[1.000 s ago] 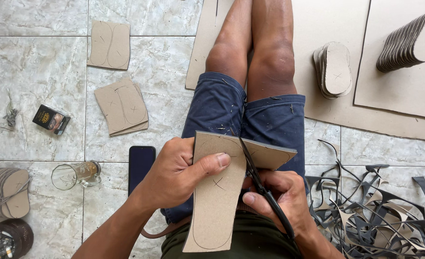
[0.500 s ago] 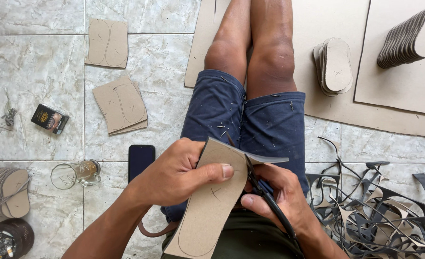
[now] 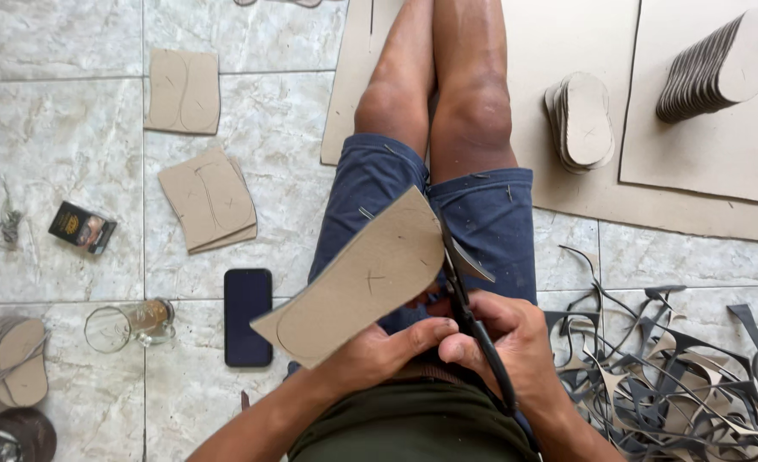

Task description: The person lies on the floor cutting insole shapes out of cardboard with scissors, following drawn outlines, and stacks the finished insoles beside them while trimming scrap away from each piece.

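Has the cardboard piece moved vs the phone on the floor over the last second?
Yes. The cardboard piece has swung from near-upright to a diagonal; its lower end now reaches left toward the phone, which lies as before.

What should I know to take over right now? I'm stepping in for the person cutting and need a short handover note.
Left hand: grips the cardboard piece at its lower edge, held over the lap, sole outline drawn on it.
Right hand: holds the black scissors, blades at the piece's right edge, near its upper tip.
Done: cut soles stacked on the cardboard sheets, one stack beside the knee, another far right; offcut strips piled on the right.
Left: the rest of this outline; marked blanks wait on the floor tiles to the left, beside a phone and a glass mug.
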